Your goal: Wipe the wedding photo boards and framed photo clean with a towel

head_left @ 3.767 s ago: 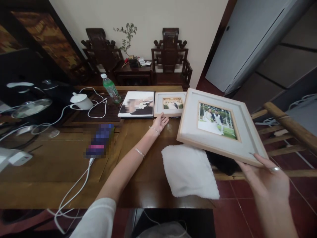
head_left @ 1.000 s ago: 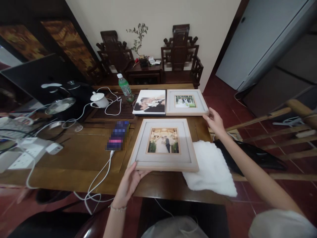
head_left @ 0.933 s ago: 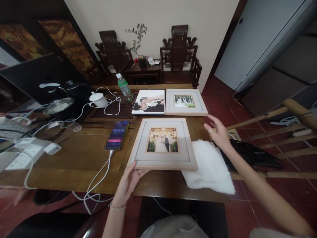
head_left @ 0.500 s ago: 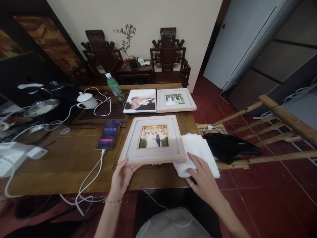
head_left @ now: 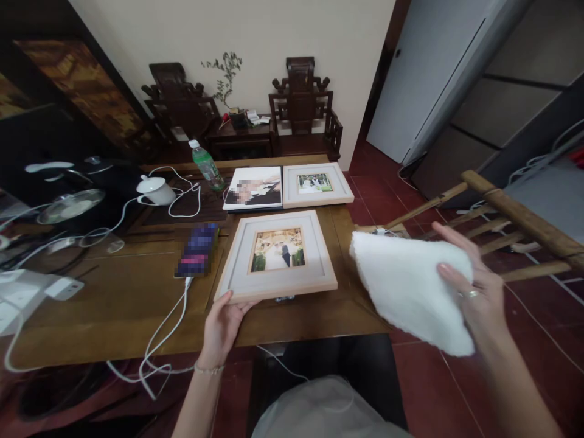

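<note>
My left hand (head_left: 224,322) grips the near left corner of a pale wooden picture frame (head_left: 314,250), thumb on top and fingers beneath. Its near edge is raised off the wooden table (head_left: 292,325), and a wedding photo sits in its centre. My right hand (head_left: 479,292) holds a white cloth (head_left: 406,277) in the air, off the right end of the table, with the thumb pressed on it. Behind the held frame lie a second picture frame (head_left: 294,191) with a smaller photo and a photo album (head_left: 254,187) with a partly blurred cover.
A phone (head_left: 197,250) on a white cable lies left of the frame. Farther left are a power strip (head_left: 27,295), a lidded white cup (head_left: 156,190) and a pot (head_left: 68,210). A green bottle (head_left: 207,164) stands behind. A wooden chair (head_left: 515,210) is at the right.
My right hand has lifted the white cloth from the table and carried it right. My left hand keeps its grip on the frame, which has hardly moved.
</note>
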